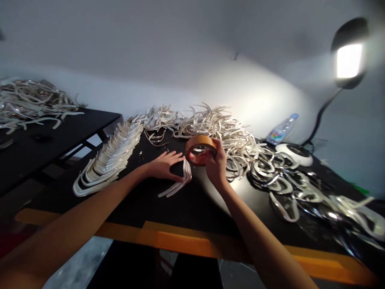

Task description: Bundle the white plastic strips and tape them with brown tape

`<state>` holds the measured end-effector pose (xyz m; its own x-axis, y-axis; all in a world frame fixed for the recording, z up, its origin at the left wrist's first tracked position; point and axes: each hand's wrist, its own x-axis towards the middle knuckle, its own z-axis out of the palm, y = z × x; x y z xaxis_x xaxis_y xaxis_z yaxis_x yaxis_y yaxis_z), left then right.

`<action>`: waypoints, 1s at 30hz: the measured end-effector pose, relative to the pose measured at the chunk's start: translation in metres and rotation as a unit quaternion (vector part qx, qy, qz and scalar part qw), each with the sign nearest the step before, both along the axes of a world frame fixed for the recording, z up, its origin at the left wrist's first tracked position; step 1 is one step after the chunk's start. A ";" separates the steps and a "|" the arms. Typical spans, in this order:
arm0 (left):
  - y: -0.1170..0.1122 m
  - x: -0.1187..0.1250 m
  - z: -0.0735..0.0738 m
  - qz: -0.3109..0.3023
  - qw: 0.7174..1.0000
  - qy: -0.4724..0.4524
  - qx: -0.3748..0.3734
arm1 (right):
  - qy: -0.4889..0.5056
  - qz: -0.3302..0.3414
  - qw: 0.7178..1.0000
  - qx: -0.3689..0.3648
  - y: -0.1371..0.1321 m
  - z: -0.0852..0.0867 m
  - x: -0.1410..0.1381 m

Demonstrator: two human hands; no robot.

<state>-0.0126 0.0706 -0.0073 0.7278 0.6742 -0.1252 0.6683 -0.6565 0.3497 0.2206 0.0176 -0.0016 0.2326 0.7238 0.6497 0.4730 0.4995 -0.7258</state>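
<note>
The right hand (217,163) is gripping a roll of tan tape (201,148), its fingers (215,147) curling closed around the rim, holding it just above the tabletop (204,206). The left hand (164,166) is pressing down, fingers (175,157) spread open, on a small bundle of curved strips (180,182) beside the roll. A fanned row of strips (108,158) is lying further left, with tangled piles (215,130) heaping behind.

Stacked strips (108,156) lie left on the table (180,212), a heap (210,128) behind them, looped strips (279,184) to the right
</note>
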 end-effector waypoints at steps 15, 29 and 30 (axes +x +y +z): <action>0.001 -0.006 -0.007 -0.031 0.999 -0.021 0.012 | -0.221 0.011 0.973 -0.063 -0.029 -0.011 -0.015; 0.000 -0.014 0.009 -0.125 0.990 -0.044 -0.056 | -0.185 0.037 0.982 -0.030 -0.025 -0.016 -0.014; 0.000 -0.013 0.009 -0.126 0.990 -0.043 -0.055 | -0.165 0.027 0.986 -0.023 -0.026 -0.016 -0.014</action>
<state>-0.0257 0.0707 0.0020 0.8820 0.4562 -0.1182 0.4536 -0.7536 0.4758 0.2061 -0.0085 -0.0171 -0.0259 0.7598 0.6497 0.6605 0.5008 -0.5594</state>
